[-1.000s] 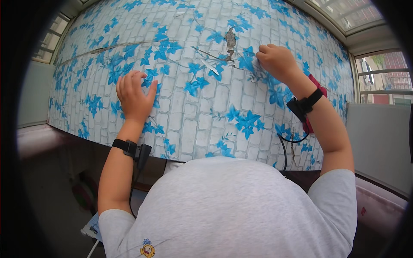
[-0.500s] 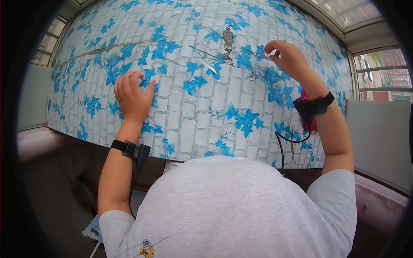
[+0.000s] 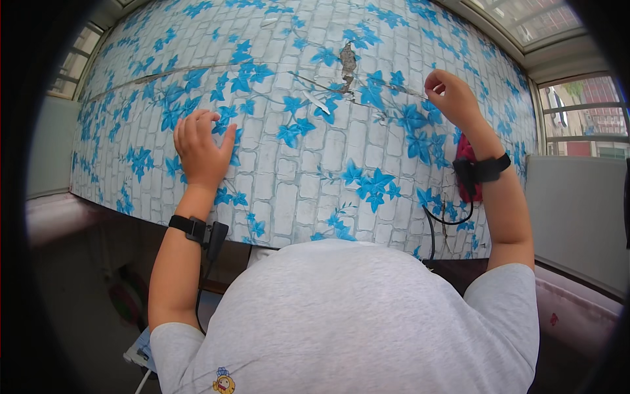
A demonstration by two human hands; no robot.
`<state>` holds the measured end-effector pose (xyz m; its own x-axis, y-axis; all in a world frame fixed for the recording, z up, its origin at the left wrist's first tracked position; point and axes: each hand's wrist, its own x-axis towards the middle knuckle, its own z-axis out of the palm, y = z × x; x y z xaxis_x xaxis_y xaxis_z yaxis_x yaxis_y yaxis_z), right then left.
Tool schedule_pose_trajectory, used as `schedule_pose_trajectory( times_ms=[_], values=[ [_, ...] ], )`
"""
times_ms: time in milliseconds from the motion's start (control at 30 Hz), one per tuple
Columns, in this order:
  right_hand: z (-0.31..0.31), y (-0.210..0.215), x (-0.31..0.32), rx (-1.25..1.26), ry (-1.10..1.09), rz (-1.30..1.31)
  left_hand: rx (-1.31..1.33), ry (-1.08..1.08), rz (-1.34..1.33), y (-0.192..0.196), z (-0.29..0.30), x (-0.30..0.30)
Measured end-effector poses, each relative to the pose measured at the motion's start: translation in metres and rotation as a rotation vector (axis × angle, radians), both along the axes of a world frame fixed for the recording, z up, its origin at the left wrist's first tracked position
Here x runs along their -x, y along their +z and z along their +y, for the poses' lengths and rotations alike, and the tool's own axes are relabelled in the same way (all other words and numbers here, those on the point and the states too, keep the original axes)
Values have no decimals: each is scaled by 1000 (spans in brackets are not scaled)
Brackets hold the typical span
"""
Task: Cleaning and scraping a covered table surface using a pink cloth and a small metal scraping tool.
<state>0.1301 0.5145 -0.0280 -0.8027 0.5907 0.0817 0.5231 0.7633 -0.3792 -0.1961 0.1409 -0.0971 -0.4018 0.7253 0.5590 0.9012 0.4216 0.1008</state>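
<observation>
My left hand [image 3: 203, 148] is on or just above the patterned tabletop [image 3: 289, 197], left of the middle. Its thumb stands apart from the slightly bent fingers, and nothing shows in it. Farther right and higher, my right hand [image 3: 455, 100] is closed, with thumb and forefinger curled together. Whatever it may hold is hidden or too small to name. A thin white sliver [image 3: 316, 102] lies between the hands, left of a torn grey-brown patch [image 3: 348, 65] in the table covering.
Each wrist wears a black strap with a small device, the left strap [image 3: 190, 226] and the right strap [image 3: 489, 169]; cables run from them. Something dark pink [image 3: 464, 187] lies partly hidden behind my right wrist. A windowed wall [image 3: 584, 118] bounds the right side. A seam crosses the covering.
My right hand has shifted a little to the right, and its thumb and forefinger have drawn together. My left hand has stayed in place.
</observation>
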Motion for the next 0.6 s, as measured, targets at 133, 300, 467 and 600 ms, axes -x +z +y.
schedule_pose_trajectory(
  times_ms=[133,300,467,600],
  values=[
    [-5,4,5,2,-70,-81,13,6,-12,0,-1,0],
    [-5,-3,2,67,-39,24,12,5,-8,-1,-1,0],
    [-19,-1,6,206,44,133,16,6,-22,-1,-2,1],
    [-46,-4,15,164,159,38,13,3,-20,-2,-2,1]
  ],
)
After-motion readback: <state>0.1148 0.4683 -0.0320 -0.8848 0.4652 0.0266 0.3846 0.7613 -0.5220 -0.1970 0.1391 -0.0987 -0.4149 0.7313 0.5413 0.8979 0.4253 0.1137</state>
